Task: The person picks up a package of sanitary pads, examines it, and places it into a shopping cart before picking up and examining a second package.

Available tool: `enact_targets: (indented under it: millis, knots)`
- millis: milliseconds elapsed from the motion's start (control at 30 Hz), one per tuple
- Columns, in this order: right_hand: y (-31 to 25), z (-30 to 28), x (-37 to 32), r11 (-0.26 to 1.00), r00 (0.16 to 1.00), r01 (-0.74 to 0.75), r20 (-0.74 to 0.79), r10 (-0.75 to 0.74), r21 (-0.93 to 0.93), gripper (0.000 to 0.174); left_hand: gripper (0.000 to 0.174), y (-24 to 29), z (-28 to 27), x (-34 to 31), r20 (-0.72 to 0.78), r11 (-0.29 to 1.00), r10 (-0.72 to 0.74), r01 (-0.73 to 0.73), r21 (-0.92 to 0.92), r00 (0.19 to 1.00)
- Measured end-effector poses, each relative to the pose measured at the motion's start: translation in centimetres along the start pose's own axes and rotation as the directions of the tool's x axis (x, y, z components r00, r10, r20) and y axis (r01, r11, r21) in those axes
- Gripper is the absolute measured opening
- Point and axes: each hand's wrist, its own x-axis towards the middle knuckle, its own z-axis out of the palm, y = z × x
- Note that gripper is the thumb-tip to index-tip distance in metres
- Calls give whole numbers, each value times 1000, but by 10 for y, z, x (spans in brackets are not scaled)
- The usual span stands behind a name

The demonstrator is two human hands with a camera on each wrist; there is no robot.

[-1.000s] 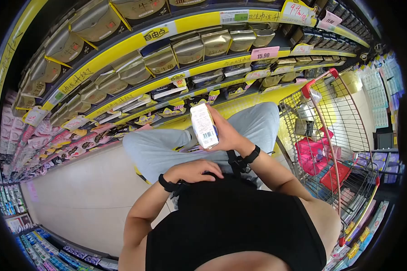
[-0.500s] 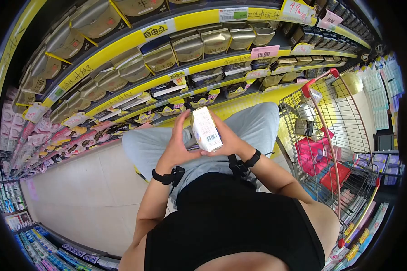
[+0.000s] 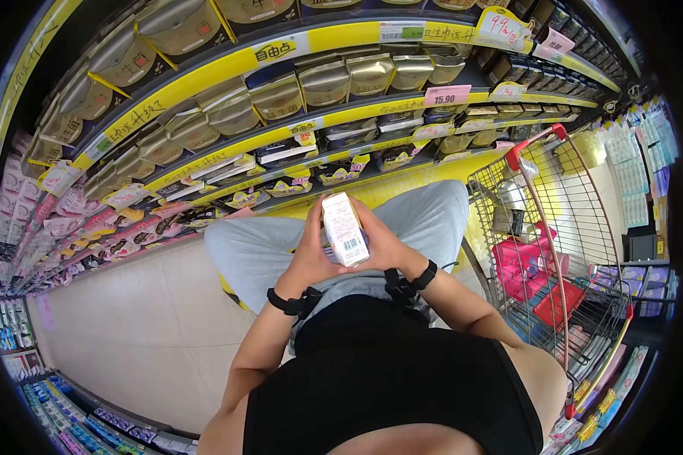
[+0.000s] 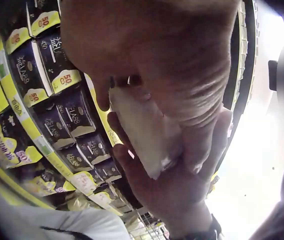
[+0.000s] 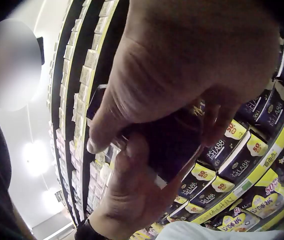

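A small pack of sanitary pads point(image 3: 344, 229) is held up in front of the lap, its white barcoded side facing the head camera. My left hand point(image 3: 310, 250) grips it along the left, thumb at the near bottom end. On the other side my right hand point(image 3: 381, 244) holds it too, and the two thumbs meet near that end. In the left wrist view a pale face of the pack point(image 4: 144, 132) shows between the hands. Its dark face point(image 5: 174, 150) appears in the right wrist view, partly covered by fingers.
Shelves with yellow price rails point(image 3: 273, 51) hold rows of gold and dark packs point(image 3: 322, 82) ahead. A wire shopping cart point(image 3: 558, 227) stands at the right, with a pink bag point(image 3: 520, 265) and a red item point(image 3: 558, 302) inside. Pale tiled floor point(image 3: 144, 311) lies to the left.
My left hand has risen from the waist to the pack and now grips its left side. The right hand has kept hold; the pack sits slightly lower in view.
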Motion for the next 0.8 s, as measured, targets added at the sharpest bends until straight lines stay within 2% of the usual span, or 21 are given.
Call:
enact_targets:
  millis: [133, 167, 233, 300, 400, 433, 500, 533, 600, 633, 700, 800]
  knots:
    - [4, -4, -3, 998, 997, 64, 41, -64, 3, 130, 125, 7, -6, 2, -6, 999, 24, -24, -38, 1000]
    - [4, -3, -3, 980, 999, 19, 38, -27, 199, 125, 123, 10, -8, 2, -7, 999, 38, -39, -33, 999]
    - [3, -1, -4, 826, 998, -66, 49, 47, 559, 117, 124, 8, -10, 1, -20, 996, 10, -12, -87, 1000]
    - [4, 2, -3, 769, 991, -117, 22, 133, 628, 102, 127, 7, -12, 0, -39, 990, 10, -16, -137, 999]
    - [20, 1, -4, 761, 972, -233, 162, 168, 605, 82, 135, 1, -10, -4, -83, 971, 16, -35, -237, 996]
    - [29, 0, -6, 773, 957, -275, 236, 166, 571, 76, 135, 0, -9, -6, -90, 983, 29, -45, -175, 995]
    - [59, 7, -22, 604, 899, -424, 394, 192, 674, 71, 136, -1, -9, -8, -104, 997, 58, -64, -49, 993]
    - [57, 10, -23, 507, 862, -497, 470, 192, 704, 68, 136, 1, -8, -7, -113, 998, 60, -63, -27, 992]
    - [53, 11, -23, 458, 884, -465, 430, 186, 758, 65, 136, 8, -4, -5, -128, 998, 67, -66, 13, 990]
    - [48, 10, -22, 435, 894, -446, 407, 185, 782, 64, 136, 7, -2, -4, -111, 999, 36, -40, -30, 993]
    - [55, 11, -24, 453, 909, -417, 350, 227, 788, 61, 135, 6, 3, 0, -81, 994, -20, 11, -112, 996]
    - [50, 17, -24, 505, 935, -334, 212, 285, 796, 57, 133, 15, 0, 7, -37, 995, -41, 37, -90, 998]
